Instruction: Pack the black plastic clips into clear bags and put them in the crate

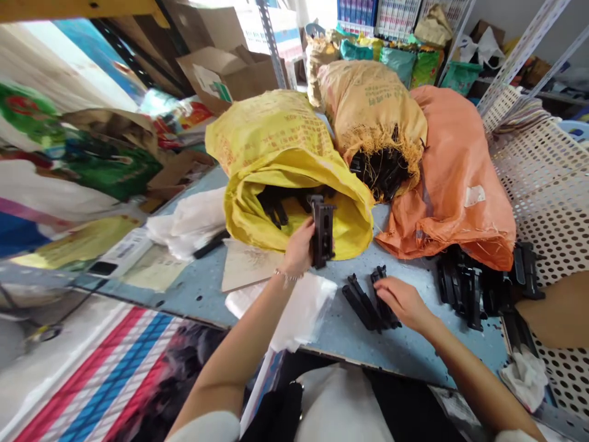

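My left hand (299, 248) is closed around a long black part (323, 230) with slots along it, held upright before the mouth of a yellow woven sack (276, 132). More black parts (275, 207) lie inside that sack. On the blue table, my right hand (407, 301) has its fingers closed on another black part (380, 276). Just left of it lie similar black parts (361, 304), side by side. Beneath my left forearm is a stack of thin white plastic bags (306, 310).
An orange sack (460, 166) lies at the right with a heap of black parts (469, 285) at its mouth. Behind stands a tan sack (372, 98) filled with black parts. A perforated white panel (552, 196) borders the right side. Cardboard boxes (230, 70) stand at the back left.
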Motion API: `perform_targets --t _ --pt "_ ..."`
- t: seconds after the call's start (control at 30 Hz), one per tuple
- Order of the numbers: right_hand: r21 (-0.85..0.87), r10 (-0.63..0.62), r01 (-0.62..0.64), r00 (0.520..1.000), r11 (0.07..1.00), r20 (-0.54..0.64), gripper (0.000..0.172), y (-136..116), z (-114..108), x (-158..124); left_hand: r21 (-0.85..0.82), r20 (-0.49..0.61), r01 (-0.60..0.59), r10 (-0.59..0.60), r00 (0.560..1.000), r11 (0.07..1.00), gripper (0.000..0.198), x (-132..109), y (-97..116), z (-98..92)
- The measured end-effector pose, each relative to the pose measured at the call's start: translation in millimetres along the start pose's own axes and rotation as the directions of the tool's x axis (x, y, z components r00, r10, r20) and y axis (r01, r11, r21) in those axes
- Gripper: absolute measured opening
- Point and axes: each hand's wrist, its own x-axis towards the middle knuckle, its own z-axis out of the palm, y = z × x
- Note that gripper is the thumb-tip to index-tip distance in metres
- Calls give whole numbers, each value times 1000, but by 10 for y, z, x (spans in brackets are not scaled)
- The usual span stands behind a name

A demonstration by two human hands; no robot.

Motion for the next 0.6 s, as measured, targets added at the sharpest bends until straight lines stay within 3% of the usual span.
perform_targets --t 0.07,0.1,0.2,0.27,0.33,0.43,0.53,0.6 --pt "55 17 -9 989 998 -145 33 -80 -2 222 -270 236 264 -202 951 926 63 -456 -31 226" --pt "54 6 4 981 999 -194 36 -122 8 322 -332 333 350 -238 912 876 70 -649 -49 318" --pt "-11 -76 76 962 997 -263 42 -224 52 527 -366 445 449 -270 854 815 71 -1063 -130 490" --pt "-75 -144 128 954 989 -263 44 -247 69 582 -300 441 471 -317 840 830 60 -1222 -201 550" --pt "-120 -157 130 955 984 -253 44 -230 72 597 -222 382 458 -356 853 861 53 -1310 -268 595" --pt "-64 -22 6 967 998 -252 45 -170 70 567 -156 242 383 -341 909 910 54 -1328 -334 641" --pt "10 95 -95 972 995 -214 46 -164 128 422 -236 145 371 -345 927 898 58 -1248 -349 644" --pt "-63 -9 2 994 998 -109 48 -214 232 253 -303 103 384 -371 923 872 57 -1193 -344 640"
